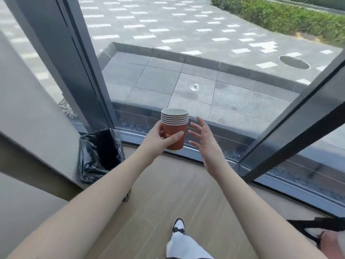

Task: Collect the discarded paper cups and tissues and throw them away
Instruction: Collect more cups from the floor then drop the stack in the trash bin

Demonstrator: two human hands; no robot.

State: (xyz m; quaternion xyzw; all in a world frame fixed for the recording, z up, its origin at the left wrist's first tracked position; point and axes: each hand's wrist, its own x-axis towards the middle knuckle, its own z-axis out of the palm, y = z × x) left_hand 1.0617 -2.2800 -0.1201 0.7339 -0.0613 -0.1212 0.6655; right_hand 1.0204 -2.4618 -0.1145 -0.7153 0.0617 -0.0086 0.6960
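A stack of several red paper cups (176, 136) with white rims is held upright in my left hand (160, 140), whose fingers wrap around the bottom cup. My right hand (203, 141) hovers just to the right of the stack, fingers spread, not touching it. A bin lined with a black plastic bag (100, 156) stands on the floor to the left, below and left of the cups, against the wall corner. No tissues are visible.
A grey wall (33, 128) runs along the left. Floor-to-ceiling glass with dark frames (291, 139) curves ahead; paving lies outside. The tan plank floor (168, 193) lies below, with my shoe (178, 224) on it. A dark bag strap (317, 226) shows at lower right.
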